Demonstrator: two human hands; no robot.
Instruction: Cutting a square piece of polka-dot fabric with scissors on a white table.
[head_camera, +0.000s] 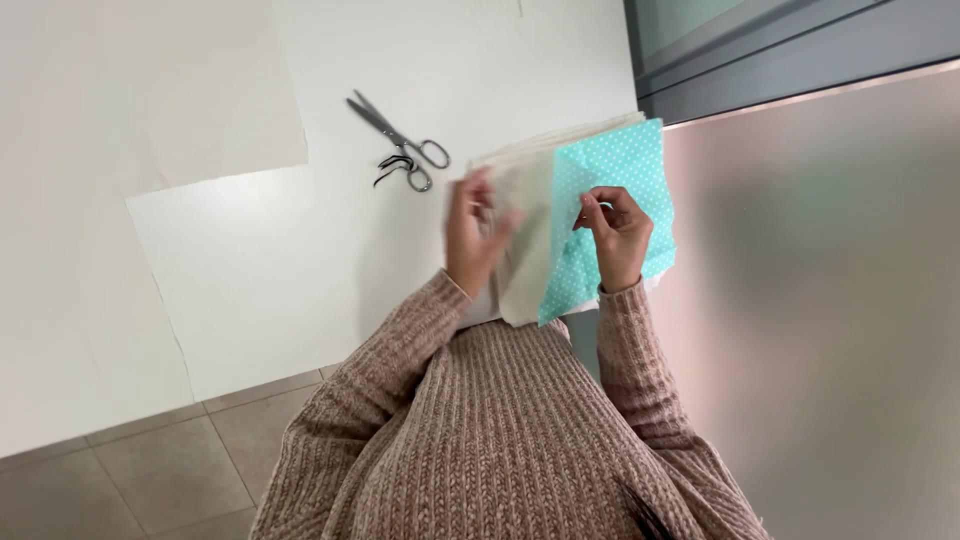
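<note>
Clad in a chunky knitted sweater (500, 430) of dusty pinkish brown, ribbed lengthwise down the front. Long sleeves in the same knit, ending in snug ribbed cuffs at both wrists. Bare left hand (472, 238) and right hand (618, 232), with no rings or watch visible.

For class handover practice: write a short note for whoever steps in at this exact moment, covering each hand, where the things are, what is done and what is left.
Left hand: fingers on the cream fabric layer, blurred.
Right hand: pinching the turquoise dotted fabric.
Both fabrics lie stacked at the white table edge; turquoise flap folded diagonally across the cream.
Scissors lie apart, upper left, untouched.
Done: layers stacked.
Left: cannot tell from the stack.
</note>
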